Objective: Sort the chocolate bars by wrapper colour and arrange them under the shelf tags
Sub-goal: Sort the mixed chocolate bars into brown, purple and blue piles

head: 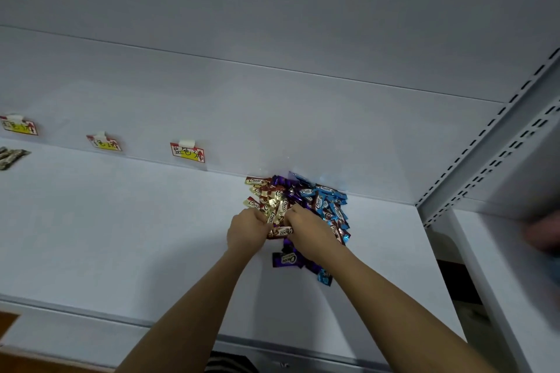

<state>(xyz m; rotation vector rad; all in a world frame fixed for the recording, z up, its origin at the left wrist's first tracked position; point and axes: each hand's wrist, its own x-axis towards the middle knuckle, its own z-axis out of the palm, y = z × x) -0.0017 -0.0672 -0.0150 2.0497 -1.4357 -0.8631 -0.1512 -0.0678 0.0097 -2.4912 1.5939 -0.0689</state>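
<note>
Gold-brown bars (266, 201) lie just above both hands; left hand (247, 232) and right hand (306, 225) fingers curl into the heap, tags (187, 152) far left.

Fingertips of left hand (247, 228) and right hand (306, 228) buried in the bar pile (298, 206), lower bars covered by both hands, tag (187, 152) writing too small to read, bars (10, 156) at left edge cut off, blurred shape (542, 233) at right edge unidentifiable
</note>
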